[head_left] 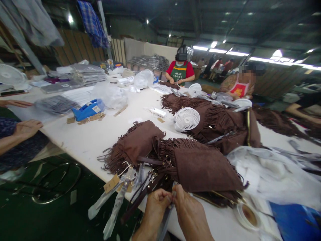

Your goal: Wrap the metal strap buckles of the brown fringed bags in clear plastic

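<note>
Both my hands meet at the table's near edge, fingertips almost touching. My left hand (155,209) pinches a clear plastic wrap (165,222), which hangs down between my wrists. On the same wrap, beside it, my right hand (189,211) is closed in a pinch. Just beyond my fingers lies a brown fringed suede bag (208,169) with straps and metal clasps. A second brown fringed bag (140,142) rests to its left. Straps in clear plastic and a cardboard tag (112,183) dangle over the edge. What exactly my fingertips grip is partly hidden.
A white fan (187,119) stands mid-table before a heap of brown bags (220,124). A blue tape dispenser (87,110) is further left. At right are a plastic bag (273,174) and a tape roll (248,216). A co-worker's hands (28,129) are at far left; others sit opposite.
</note>
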A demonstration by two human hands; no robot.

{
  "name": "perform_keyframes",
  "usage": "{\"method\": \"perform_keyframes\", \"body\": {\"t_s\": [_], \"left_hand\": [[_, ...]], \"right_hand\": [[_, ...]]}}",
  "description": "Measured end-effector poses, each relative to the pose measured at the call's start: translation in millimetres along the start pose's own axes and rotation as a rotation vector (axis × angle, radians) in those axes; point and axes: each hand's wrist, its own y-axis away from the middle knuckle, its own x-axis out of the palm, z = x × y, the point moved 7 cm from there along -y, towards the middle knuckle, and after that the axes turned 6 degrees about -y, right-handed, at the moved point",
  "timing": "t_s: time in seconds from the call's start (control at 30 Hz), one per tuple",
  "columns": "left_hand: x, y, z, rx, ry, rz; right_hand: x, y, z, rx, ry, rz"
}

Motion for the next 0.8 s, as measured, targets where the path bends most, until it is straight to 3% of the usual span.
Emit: {"method": "perform_keyframes", "body": {"t_s": [0.2,0.37,0.6,0.8], "left_hand": [[3.4,8.5,-8.9,-0.024,0.014,-0.02],[7.3,13.6,-12.5,-0.021,0.016,-0.042],[8.2,12.2,-10.2,-0.023,0.055,-0.052],[9.1,17.4,-14.6,-0.025,0.085,-0.075]], "right_hand": [[-2.0,3.7,-0.7,0.039,-0.089,-0.002],[-5.7,14.9,-5.5,0.16,-0.226,-0.049],[-11.7,16.2,-1.4,0.063,-0.15,-0.119],[-14.8,14.1,-3.4,0.182,-0.218,-0.138]]}}
